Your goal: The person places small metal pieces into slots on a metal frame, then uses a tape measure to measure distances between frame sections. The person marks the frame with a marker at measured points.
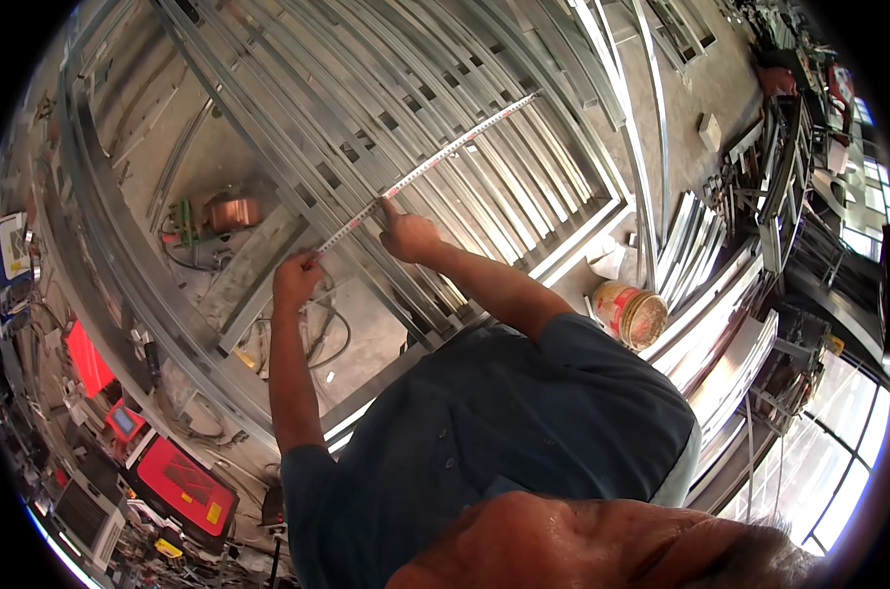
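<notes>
A white tape measure blade [461, 142] with red marks runs slantwise across a frame of parallel grey metal bars [415, 93]. My left hand [297, 282] is closed round its near left end. Whether a tape case lies inside that hand is hidden. Farther along, my right hand [408, 236] points with its index finger stretched to the edge of the blade, its other fingers curled and holding nothing that shows. The far end of the blade lies on the outer bars at the right of the frame.
A copper-coloured coil [232, 211] and green parts lie on the floor left of the bars, with a dark cable [342, 339] nearer. At right stand a dirty bucket [629, 314] and stacked metal profiles [693, 240]. A red-topped machine [183, 488] is at lower left.
</notes>
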Demonstrator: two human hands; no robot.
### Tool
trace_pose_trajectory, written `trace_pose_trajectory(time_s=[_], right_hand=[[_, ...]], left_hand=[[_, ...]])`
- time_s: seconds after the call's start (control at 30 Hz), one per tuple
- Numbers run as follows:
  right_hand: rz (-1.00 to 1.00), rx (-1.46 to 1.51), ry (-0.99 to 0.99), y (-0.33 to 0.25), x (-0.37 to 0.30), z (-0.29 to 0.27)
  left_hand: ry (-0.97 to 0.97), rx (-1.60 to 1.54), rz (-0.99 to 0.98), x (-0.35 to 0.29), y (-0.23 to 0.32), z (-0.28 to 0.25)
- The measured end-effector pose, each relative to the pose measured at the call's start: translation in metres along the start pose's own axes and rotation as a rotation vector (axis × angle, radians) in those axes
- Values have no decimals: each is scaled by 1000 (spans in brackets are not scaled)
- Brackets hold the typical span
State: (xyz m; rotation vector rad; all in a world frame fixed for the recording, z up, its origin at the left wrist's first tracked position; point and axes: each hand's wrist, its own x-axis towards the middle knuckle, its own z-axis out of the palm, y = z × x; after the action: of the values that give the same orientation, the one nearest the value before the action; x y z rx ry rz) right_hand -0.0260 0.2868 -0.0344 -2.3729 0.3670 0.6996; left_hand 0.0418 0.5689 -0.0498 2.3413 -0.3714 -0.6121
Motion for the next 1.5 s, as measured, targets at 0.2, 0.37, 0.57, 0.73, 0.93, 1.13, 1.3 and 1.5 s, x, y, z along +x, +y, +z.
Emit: trace_pose_trajectory(time_s=[0.2, 0.37, 0.57, 0.73, 0.93, 1.13, 1.3, 1.5], right_hand=[[-9, 2, 9, 0, 2, 0], [-78, -24, 75, 2, 6, 8], [-65, -39, 74, 5, 6, 6], [-73, 12, 97, 6, 2, 6], [-42, -22, 49, 3, 0, 3], [-66, 10, 68, 4, 0, 6], [-10, 1, 17, 2, 0, 1], [5, -16, -13, -4, -5, -7]], left_hand=[[-37, 65, 32, 2, -5, -1], [-10, 69, -40, -2, 0, -6], [-22, 50, -85, 0, 9, -7], [-22, 53, -47, 2, 4, -5], [-30, 58, -63, 3, -7, 3], [-26, 53, -32, 2, -3, -2], [-49, 56, -52, 5, 2, -3], [-36, 48, -27, 4, -3, -1]])
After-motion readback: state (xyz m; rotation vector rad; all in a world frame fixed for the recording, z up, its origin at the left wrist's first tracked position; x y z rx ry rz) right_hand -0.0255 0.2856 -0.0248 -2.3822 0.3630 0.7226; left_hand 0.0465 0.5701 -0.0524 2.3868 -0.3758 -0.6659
